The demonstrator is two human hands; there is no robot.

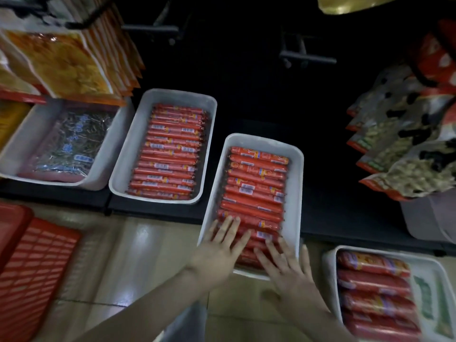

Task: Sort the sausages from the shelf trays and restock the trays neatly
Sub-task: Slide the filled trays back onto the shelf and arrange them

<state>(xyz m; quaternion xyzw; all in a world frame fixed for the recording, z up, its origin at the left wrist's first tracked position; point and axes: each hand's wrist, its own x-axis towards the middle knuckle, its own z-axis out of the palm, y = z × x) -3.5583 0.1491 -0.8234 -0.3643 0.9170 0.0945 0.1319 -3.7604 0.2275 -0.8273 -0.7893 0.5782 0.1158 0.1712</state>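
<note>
Both hands, left (217,253) and right (286,265), are laid flat, fingers spread, on the sausages (256,191) at the white tray's (294,193) near edge.

The tray (294,183) under my hands was white plastic, smooth and matt, and so were the second tray (128,154) and the third tray (23,154) further left along the shelf's front edge. The sausages (256,183) wore tight red plastic film, slick and glossy, with small paper-like barcode labels. My left hand (222,245) and right hand (286,262) lay bare on that film. The packet (71,141) in the third tray was clear, crinkled, shiny plastic. The shelf (345,218) looked dark and matt. The floor tiles (148,255) were pale and glossy. The red basket (29,267) was ribbed plastic
</note>
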